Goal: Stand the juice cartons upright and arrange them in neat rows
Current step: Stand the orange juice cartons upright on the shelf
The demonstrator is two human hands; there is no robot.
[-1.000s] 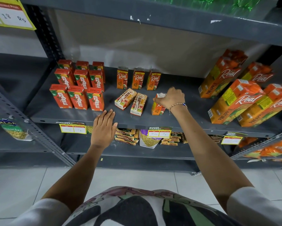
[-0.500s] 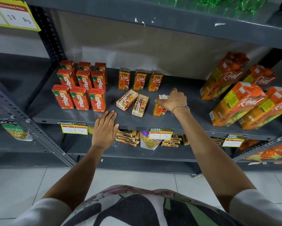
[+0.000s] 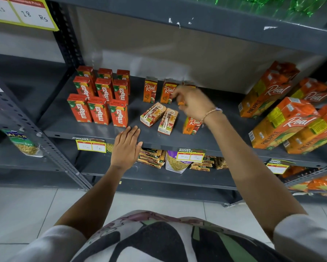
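Observation:
Two small Real juice cartons stand upright at the back of the grey shelf (image 3: 94,131), one (image 3: 150,90) to the left of the other (image 3: 166,91). A third one behind them is mostly hidden by my right hand (image 3: 194,103), which is blurred with its fingers curled in front of it. Two more small cartons lie flat mid-shelf, one (image 3: 153,114) beside the other (image 3: 168,121). One small Real carton (image 3: 191,126) stands upright near the front, below my right wrist. My left hand (image 3: 126,147) rests flat and empty on the shelf's front edge.
Red Maaza cartons (image 3: 99,110) stand in three tidy rows at the left. Large Real pineapple cartons (image 3: 283,122) lean against each other at the right. Noodle packets (image 3: 175,161) fill the shelf below, price labels (image 3: 191,155) hang on the edge, and an upright post (image 3: 68,44) stands at the left.
My right hand has let go of the front carton, which now stands upright, and moved up and back to the rear row. My left hand has stayed on the shelf edge.

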